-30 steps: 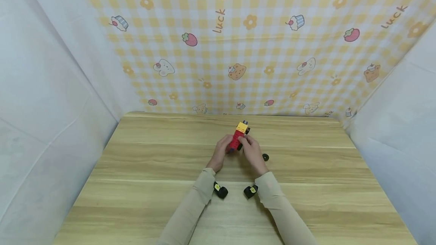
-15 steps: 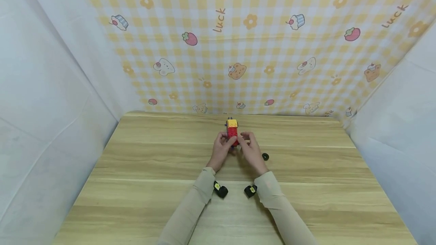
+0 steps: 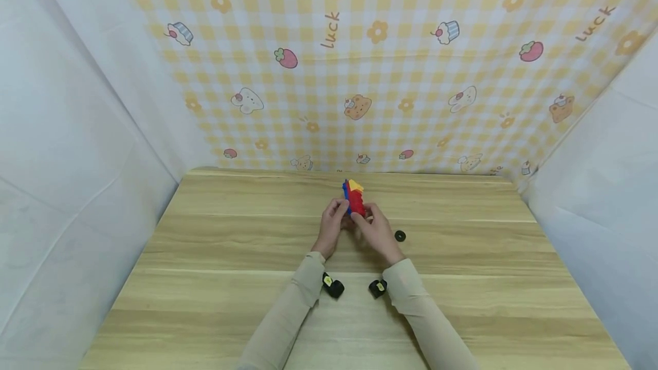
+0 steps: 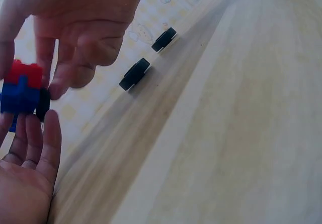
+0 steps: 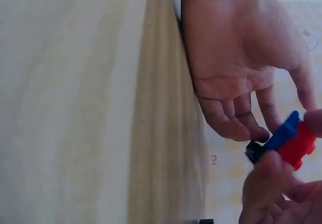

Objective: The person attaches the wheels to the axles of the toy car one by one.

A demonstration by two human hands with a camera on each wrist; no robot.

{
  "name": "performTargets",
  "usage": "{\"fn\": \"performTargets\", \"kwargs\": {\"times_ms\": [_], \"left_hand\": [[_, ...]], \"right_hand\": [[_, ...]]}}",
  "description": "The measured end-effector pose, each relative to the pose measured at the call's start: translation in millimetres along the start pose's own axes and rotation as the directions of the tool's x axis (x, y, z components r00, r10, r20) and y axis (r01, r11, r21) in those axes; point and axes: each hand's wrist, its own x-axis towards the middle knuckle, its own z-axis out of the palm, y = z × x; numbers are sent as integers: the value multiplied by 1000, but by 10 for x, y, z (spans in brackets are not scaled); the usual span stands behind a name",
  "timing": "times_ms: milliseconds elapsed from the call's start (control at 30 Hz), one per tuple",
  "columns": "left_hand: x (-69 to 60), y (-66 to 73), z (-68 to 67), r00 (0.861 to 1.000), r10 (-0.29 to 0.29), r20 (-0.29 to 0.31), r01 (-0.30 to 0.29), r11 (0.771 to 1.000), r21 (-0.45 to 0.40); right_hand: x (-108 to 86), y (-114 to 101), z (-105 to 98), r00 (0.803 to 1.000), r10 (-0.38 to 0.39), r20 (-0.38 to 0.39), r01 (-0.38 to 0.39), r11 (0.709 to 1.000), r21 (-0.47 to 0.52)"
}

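A small toy vehicle of red, yellow and blue bricks [image 3: 356, 200] is held off the table between both hands, tilted with its blue side to the left. The left hand [image 3: 330, 226] grips its lower left side; in the left wrist view this hand's fingers [image 4: 50, 148] are beneath the blue part [image 4: 20, 99]. Gripping the red part from the right is the right hand [image 3: 379, 234], its thumb near the lower end. A black wheel [image 4: 44, 104] shows against the toy's side. The right wrist view shows the toy [image 5: 291, 142] between both hands' fingertips.
One loose black wheel [image 3: 400, 236] lies right of the right hand; the left wrist view shows two wheels [image 4: 134, 74] [image 4: 163, 39] on the table. Black wrist cameras [image 3: 334, 288] [image 3: 377, 288] sit inside the sleeves. Patterned cloth [image 3: 380, 79] hangs behind the wooden table [image 3: 205, 233].
The toy has swung from leaning right to upright, then rolled so its blue side faces left. Both hands have shifted their fingers on it; the loose wheel has stayed put.
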Motion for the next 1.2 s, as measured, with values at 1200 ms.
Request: {"fn": "performTargets", "kwargs": {"times_ms": [1200], "left_hand": [[-10,2,-25,998,-45,47,46,999,-23]], "right_hand": [[-110,222,-433,995,-16,-95,23,998,66]]}}
